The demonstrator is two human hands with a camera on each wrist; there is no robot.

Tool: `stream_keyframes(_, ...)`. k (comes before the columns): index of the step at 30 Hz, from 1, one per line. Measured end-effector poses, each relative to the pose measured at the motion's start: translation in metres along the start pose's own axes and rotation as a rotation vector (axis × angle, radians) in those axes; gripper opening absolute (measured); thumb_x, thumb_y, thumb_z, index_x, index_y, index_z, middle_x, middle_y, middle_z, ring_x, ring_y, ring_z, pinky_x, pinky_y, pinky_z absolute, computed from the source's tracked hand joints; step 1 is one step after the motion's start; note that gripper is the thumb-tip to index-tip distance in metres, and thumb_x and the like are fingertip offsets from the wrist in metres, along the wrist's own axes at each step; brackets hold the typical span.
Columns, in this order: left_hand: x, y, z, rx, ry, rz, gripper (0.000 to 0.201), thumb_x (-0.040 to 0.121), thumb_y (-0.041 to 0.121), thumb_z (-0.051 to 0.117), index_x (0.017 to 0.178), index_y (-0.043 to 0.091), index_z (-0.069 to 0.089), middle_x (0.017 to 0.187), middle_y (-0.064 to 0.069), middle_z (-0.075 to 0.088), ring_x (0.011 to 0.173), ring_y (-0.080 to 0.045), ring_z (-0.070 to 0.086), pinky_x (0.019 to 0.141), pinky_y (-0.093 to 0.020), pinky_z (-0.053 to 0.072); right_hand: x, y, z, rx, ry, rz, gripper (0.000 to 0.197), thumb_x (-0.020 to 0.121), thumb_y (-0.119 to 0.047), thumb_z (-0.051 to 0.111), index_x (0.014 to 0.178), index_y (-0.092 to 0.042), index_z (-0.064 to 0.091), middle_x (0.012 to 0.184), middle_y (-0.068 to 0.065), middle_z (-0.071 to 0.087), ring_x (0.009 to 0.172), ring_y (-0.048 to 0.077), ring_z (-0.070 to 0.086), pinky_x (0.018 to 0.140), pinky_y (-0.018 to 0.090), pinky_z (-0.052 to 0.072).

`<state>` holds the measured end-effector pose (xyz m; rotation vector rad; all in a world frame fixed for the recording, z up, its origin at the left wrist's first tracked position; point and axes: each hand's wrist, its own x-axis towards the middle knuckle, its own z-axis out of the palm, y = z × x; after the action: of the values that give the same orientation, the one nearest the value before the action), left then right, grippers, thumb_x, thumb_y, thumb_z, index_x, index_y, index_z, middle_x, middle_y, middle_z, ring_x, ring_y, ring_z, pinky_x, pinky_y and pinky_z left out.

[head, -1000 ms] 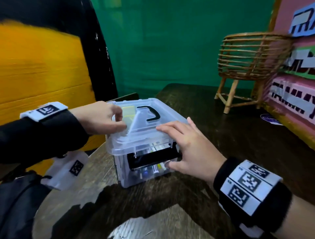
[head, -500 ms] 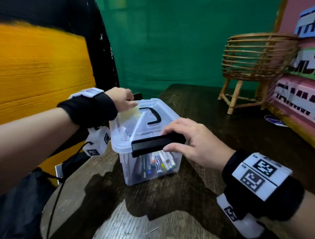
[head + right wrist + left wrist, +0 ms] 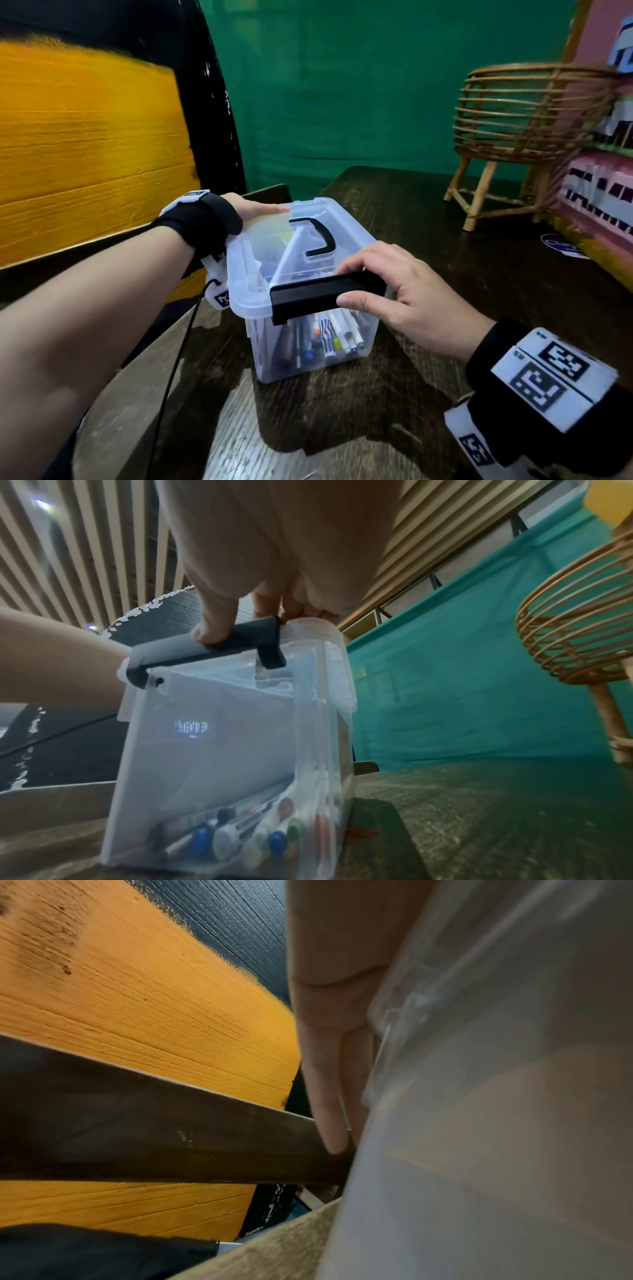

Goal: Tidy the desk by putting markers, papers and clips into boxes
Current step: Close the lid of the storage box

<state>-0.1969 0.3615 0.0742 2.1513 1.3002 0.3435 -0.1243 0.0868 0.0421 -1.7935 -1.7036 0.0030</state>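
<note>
Grip: right hand pinched the black latch, thumb under, fingers over; left hand lay flat with straight fingers, likely bracing the far side of the box on the desk.
Lid: seated, apparently being clipped down.
Markers: inside, against the near wall.
Views: right wrist alone showed the marker caps end-on; left wrist showed fingers down the wall.

- The black latch — hanging down the clear box's front a second ago — now lies folded up against the lid.
- The left hand has moved from the lid's near corner to its far edge.
</note>
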Motion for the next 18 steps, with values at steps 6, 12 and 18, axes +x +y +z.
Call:
stream_keyframes(6, 0.003, -0.005, -0.001, -0.078, -0.027, 0.095, 0.056, 0.072, 0.058, 0.067, 0.093, 0.006, 0.069, 0.088, -0.006, 0.065, 0.073, -0.020, 0.058, 0.067, -0.027, 0.044, 0.000, 0.000, 0.001, 0.044, 0.000, 0.038, 0.027, 0.076, -0.050, 0.055, 0.100, -0.040, 0.057, 0.102, -0.022, 0.055, 0.102, -0.003, 0.044, 0.083, 0.001, 0.030)
stream_keyframes(12, 0.012, -0.011, 0.004, -0.112, 0.146, 0.293, 0.050, 0.063, 0.053, 0.077, 0.092, 0.012, 0.075, 0.091, -0.003, 0.069, 0.083, -0.016, 0.059, 0.071, -0.026, 0.044, 0.003, -0.003, 0.000, 0.050, -0.046, 0.086, 0.027, 0.080, -0.049, 0.058, 0.105, -0.039, 0.055, 0.103, -0.024, 0.052, 0.104, -0.008, 0.041, 0.079, -0.003, 0.027)
stream_keyframes(18, 0.010, -0.009, 0.004, -0.010, 0.189, 0.393, 0.044, 0.068, 0.050, 0.075, 0.092, 0.013, 0.075, 0.088, -0.004, 0.069, 0.082, -0.016, 0.060, 0.070, -0.025, 0.044, 0.003, -0.014, -0.004, 0.138, -0.015, 0.187, 0.034, 0.077, -0.032, 0.069, 0.108, -0.034, 0.056, 0.099, -0.021, 0.053, 0.100, -0.007, 0.045, 0.081, 0.005, 0.034)
